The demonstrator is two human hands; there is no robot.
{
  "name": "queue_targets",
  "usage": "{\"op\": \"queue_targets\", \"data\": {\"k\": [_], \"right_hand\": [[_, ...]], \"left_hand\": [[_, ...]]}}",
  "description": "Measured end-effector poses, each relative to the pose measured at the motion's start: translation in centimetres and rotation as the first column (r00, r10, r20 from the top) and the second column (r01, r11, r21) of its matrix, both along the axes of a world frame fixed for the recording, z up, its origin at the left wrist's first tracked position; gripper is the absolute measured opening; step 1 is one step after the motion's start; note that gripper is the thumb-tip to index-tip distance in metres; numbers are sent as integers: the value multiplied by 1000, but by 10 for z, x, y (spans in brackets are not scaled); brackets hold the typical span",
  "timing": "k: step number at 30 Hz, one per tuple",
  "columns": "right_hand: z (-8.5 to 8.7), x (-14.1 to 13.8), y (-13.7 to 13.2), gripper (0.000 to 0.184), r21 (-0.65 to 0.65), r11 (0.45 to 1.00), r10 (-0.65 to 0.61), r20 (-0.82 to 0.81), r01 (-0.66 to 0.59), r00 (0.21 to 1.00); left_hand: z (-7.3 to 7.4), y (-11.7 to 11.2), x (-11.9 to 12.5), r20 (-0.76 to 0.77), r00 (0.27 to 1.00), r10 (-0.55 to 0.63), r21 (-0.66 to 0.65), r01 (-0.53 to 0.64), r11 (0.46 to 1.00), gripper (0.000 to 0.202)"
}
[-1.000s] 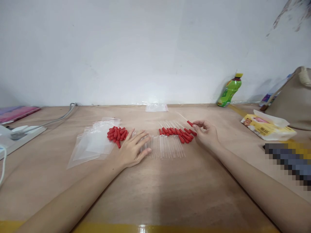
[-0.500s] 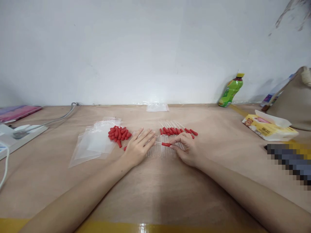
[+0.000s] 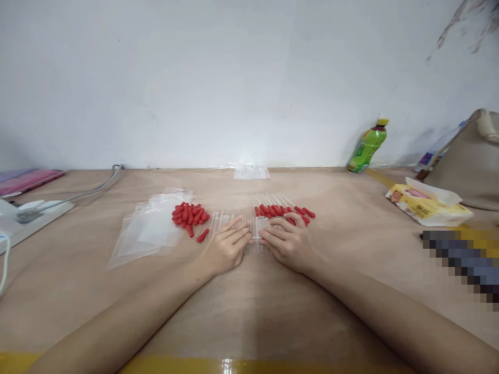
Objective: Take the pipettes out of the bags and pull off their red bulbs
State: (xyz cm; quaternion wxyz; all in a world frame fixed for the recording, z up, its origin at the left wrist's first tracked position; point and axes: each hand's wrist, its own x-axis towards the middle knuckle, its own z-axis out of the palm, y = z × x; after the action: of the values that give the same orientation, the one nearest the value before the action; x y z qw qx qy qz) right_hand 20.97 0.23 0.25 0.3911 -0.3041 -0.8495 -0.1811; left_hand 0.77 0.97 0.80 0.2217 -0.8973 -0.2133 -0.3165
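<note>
Both of my hands meet at mid-table over a row of clear glass tubes (image 3: 255, 228). My left hand (image 3: 225, 248) lies with its fingers bent, their tips pressing the tubes from the left. My right hand (image 3: 287, 242) faces it with fingers pressed together, pinching the same tubes from the right. A pile of loose red rubber bulbs (image 3: 189, 214) lies left of my left hand, and one stray red bulb (image 3: 202, 236) lies nearer to it. Finished droppers with red bulbs (image 3: 284, 210) lie in a row just beyond my right hand.
Clear plastic bags (image 3: 150, 228) are stacked at the left, and one more small bag (image 3: 251, 172) lies by the wall. A green bottle (image 3: 368, 145), a tissue pack (image 3: 427, 205) and a beige bag (image 3: 473, 161) stand at the right. A power strip (image 3: 29, 214) sits far left.
My right hand carried a red-bulbed dropper from the far right row toward the centre and now meets my left hand at the tubes. The left hand shifted slightly right.
</note>
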Motion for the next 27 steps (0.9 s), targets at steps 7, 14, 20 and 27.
{"op": "queue_targets", "data": {"k": [7, 14, 20, 27], "right_hand": [[-3, 7, 2, 13, 90, 991, 97, 53, -102, 994], [-1, 10, 3, 14, 188, 973, 114, 105, -132, 988], [-3, 23, 4, 20, 201, 967, 141, 106, -160, 984], [2, 64, 27, 16, -216, 951, -291, -389, 221, 874]], "left_hand": [[-1, -3, 0, 36, 999, -38, -40, 40, 998, 17], [-1, -4, -1, 35, 999, -24, -81, 27, 996, 17], [-3, -3, -11, 68, 997, -19, -100, 26, 995, 18], [2, 12, -36, 237, 942, 239, -121, -216, 969, 15]]}}
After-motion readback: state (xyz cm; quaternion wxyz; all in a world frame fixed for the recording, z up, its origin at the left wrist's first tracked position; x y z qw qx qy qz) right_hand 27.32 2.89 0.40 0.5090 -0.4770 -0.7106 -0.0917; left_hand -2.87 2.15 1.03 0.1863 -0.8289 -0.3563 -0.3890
